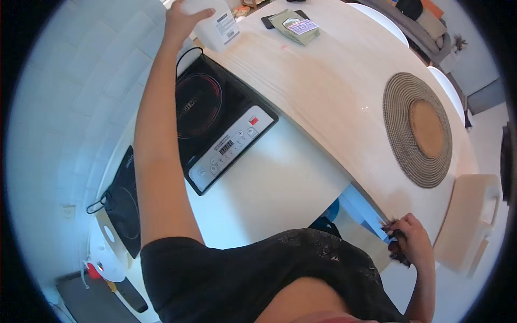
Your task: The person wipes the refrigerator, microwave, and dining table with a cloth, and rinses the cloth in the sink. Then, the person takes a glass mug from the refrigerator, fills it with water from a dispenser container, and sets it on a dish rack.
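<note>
My left arm reaches far up at the left, and my left hand is on a white plastic jug with a printed label. The thumb lies across the jug; the other fingers are partly cut off or hidden. At the lower right, close to the table edge, my right hand is closed around a dark brown, ragged bunch whose kind I cannot make out. Below my left hand is a black induction cooktop with a silver control panel.
On the wooden table are a green pouch over a dark flat object, and a round woven placemat. A large pale plastic jug stands at the right. A second black cooktop with a cord lies at the left.
</note>
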